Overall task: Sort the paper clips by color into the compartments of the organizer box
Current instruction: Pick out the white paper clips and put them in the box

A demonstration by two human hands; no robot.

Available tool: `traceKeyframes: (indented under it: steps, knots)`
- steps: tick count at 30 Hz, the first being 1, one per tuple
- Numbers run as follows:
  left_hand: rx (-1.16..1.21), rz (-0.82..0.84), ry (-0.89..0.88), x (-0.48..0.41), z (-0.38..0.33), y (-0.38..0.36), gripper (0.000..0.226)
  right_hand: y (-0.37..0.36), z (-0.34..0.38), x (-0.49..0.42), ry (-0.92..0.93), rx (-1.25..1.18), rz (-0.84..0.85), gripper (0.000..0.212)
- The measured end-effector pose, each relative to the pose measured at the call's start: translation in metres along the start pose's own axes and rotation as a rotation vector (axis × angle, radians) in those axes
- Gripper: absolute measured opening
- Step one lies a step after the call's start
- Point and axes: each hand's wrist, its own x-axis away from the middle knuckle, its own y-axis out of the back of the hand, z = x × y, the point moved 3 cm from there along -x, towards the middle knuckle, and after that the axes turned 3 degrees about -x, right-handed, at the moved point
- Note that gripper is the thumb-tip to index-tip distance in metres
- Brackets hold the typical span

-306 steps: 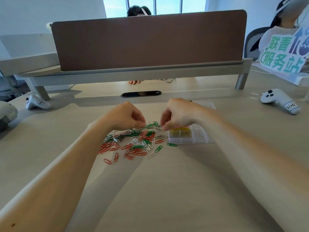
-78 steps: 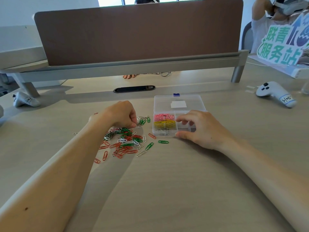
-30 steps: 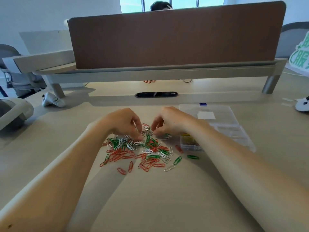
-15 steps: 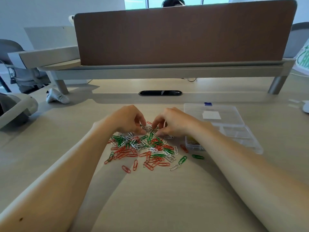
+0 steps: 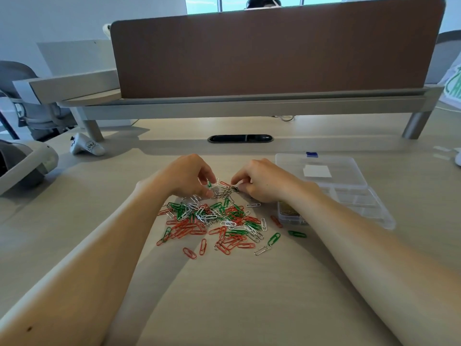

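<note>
paper clips (image 5: 219, 221) on desk (image 5: 249, 295), organizer box (image 5: 349, 193) just right, both hands at pile's far edge

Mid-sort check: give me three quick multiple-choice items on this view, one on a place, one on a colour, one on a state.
1. Where does the organizer box lie from the loose paper clips?
A) left of them
B) right of them
C) nearer the camera than them

2. Which colour is absent among the loose clips?
A) green
B) blue
C) red

3. What are the left hand and right hand doing?
A) lying flat and open
B) lifting the box
C) pinching clips at the heap's far edge

Answers:
1 B, the clear box sits on the heap's right side.
2 B, only red, green, white and silver clips show.
3 C, both hands' fingers curl onto clips there.
</note>
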Motion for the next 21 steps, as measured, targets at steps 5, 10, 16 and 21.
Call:
traceKeyframes:
  steps: [5, 10, 16, 21]
  knots:
    - [-0.004, 0.029, -0.028, 0.001, -0.003, -0.002, 0.036, 0.000, 0.002, 0.001, 0.039, 0.003, 0.068, 0.028]
    - [0.026, 0.023, -0.063, 0.001, -0.008, -0.004, 0.039, 0.002, -0.001, -0.001, 0.011, -0.023, -0.024, 0.025]
    - [0.102, 0.025, -0.107, 0.003, -0.012, -0.004, 0.036, 0.000, 0.003, 0.001, 0.047, -0.010, 0.019, 0.022]
    - [0.076, 0.016, -0.080, 0.004, -0.008, 0.000, 0.038, 0.002, 0.000, 0.000, 0.025, -0.020, -0.053, 0.022]
